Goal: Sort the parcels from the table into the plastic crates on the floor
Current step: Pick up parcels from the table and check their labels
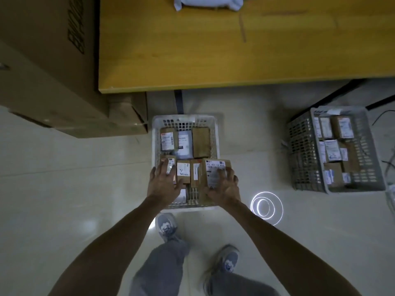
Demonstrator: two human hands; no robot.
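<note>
A white plastic crate (156, 133) stands on the floor below the table's front edge, holding several brown cardboard parcels with white labels. My right hand (223, 185) grips a labelled cardboard parcel (214, 169) over the crate's near right corner. My left hand (163, 182) lies with spread fingers on small parcels (183, 171) at the crate's near left. A grey plastic crate (303, 150) with several labelled parcels stands to the right. A white soft parcel (205, 2) lies at the far edge of the wooden table (213, 50).
Large cardboard boxes (47, 67) stand stacked on the left beside the table. Black cables (384, 116) trail on the floor at the far right. A round light reflection (266, 207) shows on the glossy floor. My feet (166, 226) are just behind the white crate.
</note>
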